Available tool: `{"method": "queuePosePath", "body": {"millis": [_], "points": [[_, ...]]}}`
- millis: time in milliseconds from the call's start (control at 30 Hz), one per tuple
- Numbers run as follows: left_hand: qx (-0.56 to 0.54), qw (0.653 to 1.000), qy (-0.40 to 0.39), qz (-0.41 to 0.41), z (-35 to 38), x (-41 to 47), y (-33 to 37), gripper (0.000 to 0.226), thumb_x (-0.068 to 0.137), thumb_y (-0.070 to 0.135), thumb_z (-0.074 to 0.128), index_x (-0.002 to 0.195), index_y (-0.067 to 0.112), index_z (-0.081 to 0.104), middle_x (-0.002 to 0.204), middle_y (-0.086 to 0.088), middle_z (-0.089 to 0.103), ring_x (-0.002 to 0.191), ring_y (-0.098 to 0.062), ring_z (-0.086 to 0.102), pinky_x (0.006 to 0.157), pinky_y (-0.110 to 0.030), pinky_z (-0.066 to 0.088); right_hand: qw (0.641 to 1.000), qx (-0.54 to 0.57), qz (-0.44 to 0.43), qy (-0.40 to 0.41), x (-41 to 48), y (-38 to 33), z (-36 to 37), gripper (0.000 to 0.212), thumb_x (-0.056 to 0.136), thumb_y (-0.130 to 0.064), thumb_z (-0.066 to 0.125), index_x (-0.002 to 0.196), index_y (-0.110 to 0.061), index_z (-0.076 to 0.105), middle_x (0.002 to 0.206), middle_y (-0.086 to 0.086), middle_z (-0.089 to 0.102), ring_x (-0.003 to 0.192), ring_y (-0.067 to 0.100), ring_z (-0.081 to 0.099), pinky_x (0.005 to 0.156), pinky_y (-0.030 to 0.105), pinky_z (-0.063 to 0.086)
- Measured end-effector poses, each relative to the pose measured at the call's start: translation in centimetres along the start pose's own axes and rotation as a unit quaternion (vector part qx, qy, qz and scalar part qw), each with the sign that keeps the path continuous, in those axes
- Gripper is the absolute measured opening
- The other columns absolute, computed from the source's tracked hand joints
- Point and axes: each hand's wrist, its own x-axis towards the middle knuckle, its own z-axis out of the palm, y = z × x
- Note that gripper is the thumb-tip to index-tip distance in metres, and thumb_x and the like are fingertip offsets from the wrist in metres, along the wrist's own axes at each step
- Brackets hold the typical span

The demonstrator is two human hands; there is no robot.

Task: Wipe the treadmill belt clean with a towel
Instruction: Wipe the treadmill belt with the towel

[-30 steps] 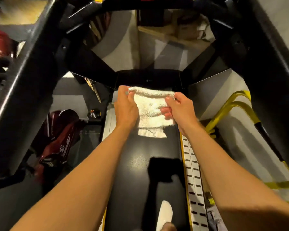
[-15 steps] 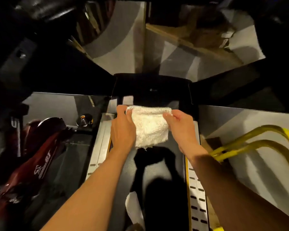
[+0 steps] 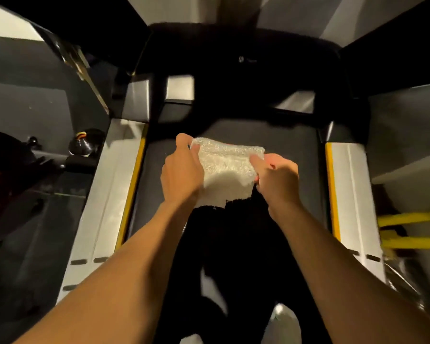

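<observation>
A white towel is stretched between both hands just above the dark treadmill belt, near its front end. My left hand grips the towel's left edge, thumb curled over the top corner. My right hand pinches the right edge with curled fingers. The towel's lower edge hangs down toward the belt, and its shadow falls on the belt below. Whether the towel touches the belt I cannot tell.
Silver side rails with yellow strips flank the belt. The black motor hood rises ahead. Dark gym equipment stands at the left, a yellow frame at the right. My pale shoes are on the belt.
The view has dropped much closer to the belt's front end. Both hands keep hold of the towel and have lowered it toward the belt.
</observation>
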Motion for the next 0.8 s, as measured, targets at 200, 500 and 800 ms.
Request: {"method": "queuePosePath", "body": {"millis": [200,500,800], "points": [[0.001,0.999,0.024,-0.036,9.4,4.4,-6.9,0.016,0.102,0.031,0.035,0.100,0.017,0.041,0.079,-0.003,0.056,0.073,-0.026,0.053,0.062,-0.036,0.036,0.999,-0.042,-0.001,-0.030,8.7,4.0,7.0,0.028,0.090,-0.021,0.061,0.071,-0.002,0.053,0.065,0.016,0.053,0.048,0.015,0.052,0.056,0.038,0.051],[-0.058,0.995,0.076,-0.013,13.8,11.4,-13.4,0.015,0.100,0.031,0.042,0.105,0.018,0.046,0.086,0.002,0.060,0.083,-0.022,0.056,0.070,-0.036,0.042,0.962,-0.211,-0.172,-0.021,13.9,5.2,14.1,0.021,0.095,-0.015,0.052,0.115,-0.017,0.057,0.112,0.003,0.055,0.090,0.020,0.054,0.071,0.029,0.040],[0.133,0.989,-0.021,0.062,15.1,11.1,-22.4,0.048,0.100,0.024,0.038,0.147,0.018,0.033,0.155,0.000,0.028,0.144,-0.015,0.021,0.120,-0.031,0.011,0.808,-0.502,-0.304,-0.050,13.8,9.6,24.5,0.050,0.091,-0.045,0.057,0.132,-0.019,0.046,0.134,0.013,0.046,0.121,0.034,0.042,0.098,0.049,0.038]]}}
